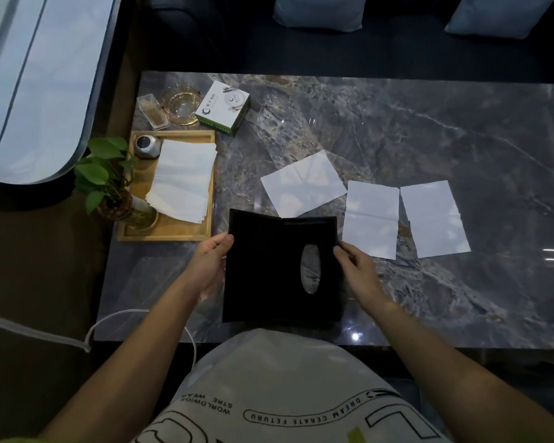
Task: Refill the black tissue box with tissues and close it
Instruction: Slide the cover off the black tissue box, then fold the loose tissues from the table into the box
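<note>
Forearms (135,362) stretch forward, left hand (210,263) and right hand (354,266) each pinching a side edge of the box (263,270) (unfolded flat, oval slot up) over the table (429,139).

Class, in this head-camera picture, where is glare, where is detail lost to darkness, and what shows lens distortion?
Head view: glare on the glossy table, a bright spot by its front edge, streaks at right. Head view: the black tissue box is so dark folds barely show. Head view: forearms widen toward the corners, wide-angle stretch.
</note>
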Motion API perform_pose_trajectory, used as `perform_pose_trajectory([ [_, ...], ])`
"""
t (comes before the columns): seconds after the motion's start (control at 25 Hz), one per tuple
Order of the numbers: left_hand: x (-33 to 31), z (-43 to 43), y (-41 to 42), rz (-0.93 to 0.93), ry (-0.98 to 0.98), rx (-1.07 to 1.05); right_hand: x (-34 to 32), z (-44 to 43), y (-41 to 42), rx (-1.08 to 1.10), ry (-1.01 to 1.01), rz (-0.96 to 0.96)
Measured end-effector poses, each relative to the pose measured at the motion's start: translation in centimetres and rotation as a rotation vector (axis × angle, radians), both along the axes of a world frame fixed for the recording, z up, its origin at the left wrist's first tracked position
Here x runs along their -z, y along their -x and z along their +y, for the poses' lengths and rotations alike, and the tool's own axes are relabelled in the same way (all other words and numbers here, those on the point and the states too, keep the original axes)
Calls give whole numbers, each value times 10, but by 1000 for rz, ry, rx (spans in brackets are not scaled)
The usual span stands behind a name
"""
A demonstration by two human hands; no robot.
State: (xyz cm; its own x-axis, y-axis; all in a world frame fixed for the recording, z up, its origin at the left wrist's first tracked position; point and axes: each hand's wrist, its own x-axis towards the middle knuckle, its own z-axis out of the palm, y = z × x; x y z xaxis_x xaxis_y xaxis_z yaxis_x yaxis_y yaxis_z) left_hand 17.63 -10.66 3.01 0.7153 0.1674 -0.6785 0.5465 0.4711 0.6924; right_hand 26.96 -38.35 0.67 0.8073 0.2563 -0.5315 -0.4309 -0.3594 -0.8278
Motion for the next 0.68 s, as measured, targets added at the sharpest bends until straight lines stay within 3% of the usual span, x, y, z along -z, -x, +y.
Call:
perform_pose_trajectory([
  [0.36, 10, -2, 8, 13, -4, -26, 14, 0, -3, -92, 117, -126],
  [0.68, 41, -6, 8, 168, -322, -25, 11, 2, -2, -85, 140, -127],
])
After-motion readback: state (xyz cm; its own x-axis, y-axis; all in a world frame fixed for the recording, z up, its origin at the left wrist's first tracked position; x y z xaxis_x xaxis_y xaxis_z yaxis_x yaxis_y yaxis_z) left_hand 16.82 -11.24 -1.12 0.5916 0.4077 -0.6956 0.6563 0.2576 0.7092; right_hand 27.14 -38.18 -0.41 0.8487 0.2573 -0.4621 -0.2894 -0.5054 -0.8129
